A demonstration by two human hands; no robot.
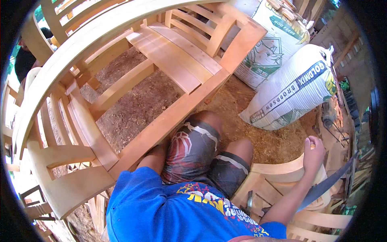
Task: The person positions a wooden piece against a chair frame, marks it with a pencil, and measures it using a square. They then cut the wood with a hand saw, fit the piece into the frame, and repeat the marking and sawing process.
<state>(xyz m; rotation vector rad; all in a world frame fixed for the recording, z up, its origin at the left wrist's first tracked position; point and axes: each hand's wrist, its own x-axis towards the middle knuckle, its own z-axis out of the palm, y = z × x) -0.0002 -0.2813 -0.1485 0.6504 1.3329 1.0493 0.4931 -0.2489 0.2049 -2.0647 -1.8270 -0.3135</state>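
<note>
My right hand (pixel 313 155) is raised at the right with its fingers curled together; a tiny orange-brown spot shows at the fingertips, too small to name. Beside that forearm lies a dark saw blade (pixel 328 183), passing behind the arm. My left forearm (pixel 155 157) goes under the front rail (pixel 173 109) of a large unfinished wooden bench, and the hand is hidden there. Several seat slats (pixel 173 56) lie across the bench's far end, while the nearer part of its frame shows the ground through it.
Two stuffed white sacks, one upright (pixel 268 44) and one leaning (pixel 292 88), stand beyond my knees. Curved wooden pieces (pixel 278 171) lie at my right. Sawdust (pixel 270 145) covers the ground. Part of another person (pixel 26 60) shows at the far left.
</note>
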